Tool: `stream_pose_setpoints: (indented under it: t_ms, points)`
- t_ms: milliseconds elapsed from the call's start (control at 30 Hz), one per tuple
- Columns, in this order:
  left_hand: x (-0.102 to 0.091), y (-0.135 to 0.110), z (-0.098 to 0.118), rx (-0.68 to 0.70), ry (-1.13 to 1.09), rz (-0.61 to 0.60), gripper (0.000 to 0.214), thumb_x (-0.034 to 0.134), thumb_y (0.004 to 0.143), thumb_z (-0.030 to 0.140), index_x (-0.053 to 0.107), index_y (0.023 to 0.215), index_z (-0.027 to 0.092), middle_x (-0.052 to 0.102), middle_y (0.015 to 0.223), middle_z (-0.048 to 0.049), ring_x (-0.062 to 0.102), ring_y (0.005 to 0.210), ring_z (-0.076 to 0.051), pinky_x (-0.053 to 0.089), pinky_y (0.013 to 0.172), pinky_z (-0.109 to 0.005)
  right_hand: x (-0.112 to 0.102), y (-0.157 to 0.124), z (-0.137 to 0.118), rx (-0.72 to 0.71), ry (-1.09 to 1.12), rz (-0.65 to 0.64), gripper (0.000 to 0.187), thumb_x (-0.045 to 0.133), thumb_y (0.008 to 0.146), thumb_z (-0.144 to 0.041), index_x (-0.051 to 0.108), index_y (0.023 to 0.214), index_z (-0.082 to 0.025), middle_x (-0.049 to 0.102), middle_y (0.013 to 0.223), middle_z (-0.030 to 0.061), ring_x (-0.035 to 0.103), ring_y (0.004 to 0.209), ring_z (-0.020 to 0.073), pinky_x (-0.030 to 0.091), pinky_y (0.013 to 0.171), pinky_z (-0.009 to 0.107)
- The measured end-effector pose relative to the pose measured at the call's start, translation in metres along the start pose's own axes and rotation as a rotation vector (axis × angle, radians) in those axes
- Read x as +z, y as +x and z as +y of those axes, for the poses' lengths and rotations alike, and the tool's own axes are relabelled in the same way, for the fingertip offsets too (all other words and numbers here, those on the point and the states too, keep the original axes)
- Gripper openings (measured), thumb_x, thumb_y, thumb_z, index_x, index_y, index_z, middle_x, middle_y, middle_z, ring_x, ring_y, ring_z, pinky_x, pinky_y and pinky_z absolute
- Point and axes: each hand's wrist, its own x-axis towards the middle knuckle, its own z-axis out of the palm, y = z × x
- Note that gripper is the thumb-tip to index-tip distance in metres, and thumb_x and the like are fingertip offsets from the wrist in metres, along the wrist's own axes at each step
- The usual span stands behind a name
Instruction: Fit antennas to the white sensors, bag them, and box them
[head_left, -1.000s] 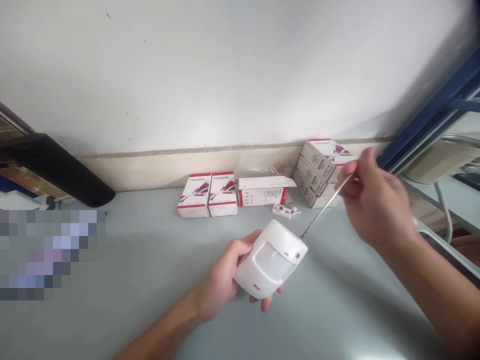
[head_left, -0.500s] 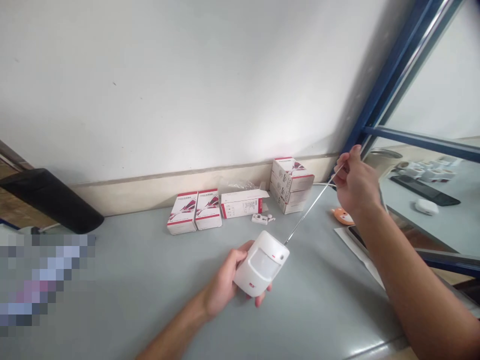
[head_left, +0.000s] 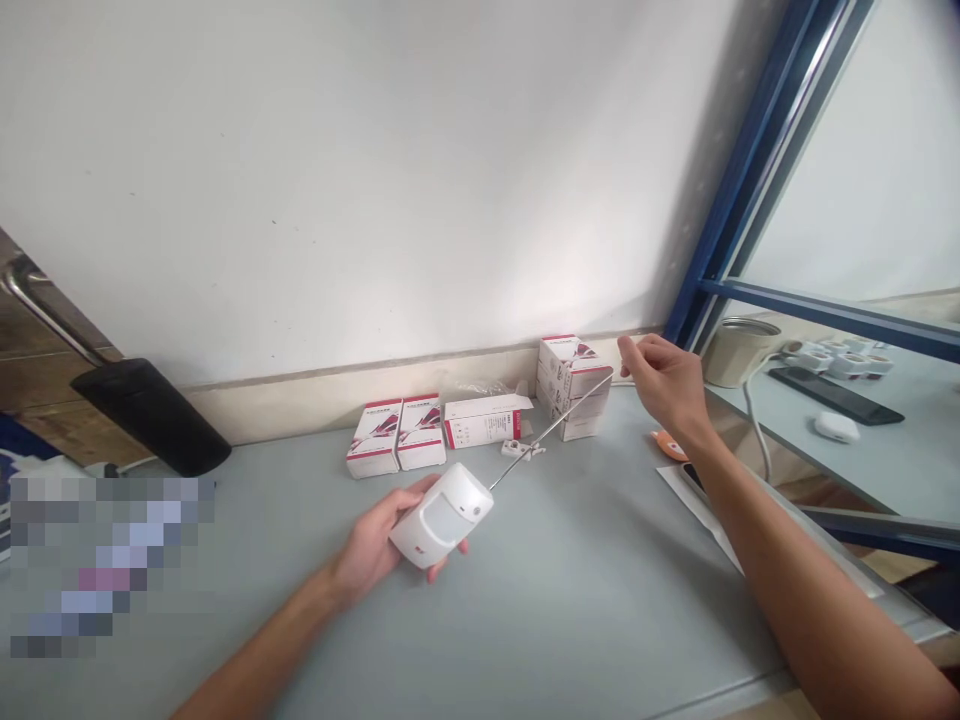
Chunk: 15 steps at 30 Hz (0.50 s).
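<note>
My left hand (head_left: 367, 552) grips a white plastic motion sensor (head_left: 442, 518) low on the desk, its lens facing up. A thin telescopic metal antenna (head_left: 551, 430) runs from the sensor's top corner up and to the right. My right hand (head_left: 664, 382) is raised just beyond the antenna's tip, with its fingers apart and nothing in them. The tip and my fingers look close but not touching. The antenna passes over a small white bracket (head_left: 521, 450) lying on the desk.
Against the wall stand white boxes with red bands (head_left: 382, 438), an open box (head_left: 484, 420) and a box stack (head_left: 570, 385). A black object (head_left: 150, 415) lies at left. An orange toy (head_left: 667, 445) and a white sheet (head_left: 701, 515) lie right, before a blue window frame (head_left: 750, 190).
My right hand no longer pinches the antenna tip and has moved away with its fingers apart. The sensor sits further left in view, and the view has shifted slightly.
</note>
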Motion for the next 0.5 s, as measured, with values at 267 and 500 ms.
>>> stream_pose_setpoints:
  t_ms: [267, 500]
  points:
    - [-0.001, 0.001, -0.019, 0.064, -0.228, 0.133, 0.046, 0.049, 0.098, 0.040, 0.060, 0.136, 0.016, 0.071, 0.105, -0.0154, 0.058, 0.073, -0.020, 0.045, 0.059, -0.030, 0.010, -0.005, 0.000, 0.065, 0.058, 0.059, 0.048, 0.059, 0.098, -0.063, 0.070, 0.074, -0.023, 0.046, 0.060, -0.0027, 0.039, 0.057, 0.0151, 0.029, 0.059, 0.033]
    - [-0.001, -0.007, -0.023, 0.110, -0.158, 0.112, 0.042, 0.057, 0.093, 0.042, 0.064, 0.128, 0.019, 0.068, 0.094, -0.0101, 0.064, 0.083, -0.027, 0.055, 0.070, -0.039, 0.027, -0.016, -0.014, 0.137, 0.519, 0.079, 0.036, 0.086, 0.082, -0.052, 0.081, 0.094, -0.018, 0.053, 0.066, -0.0012, 0.038, 0.050, 0.0105, 0.022, 0.051, 0.032]
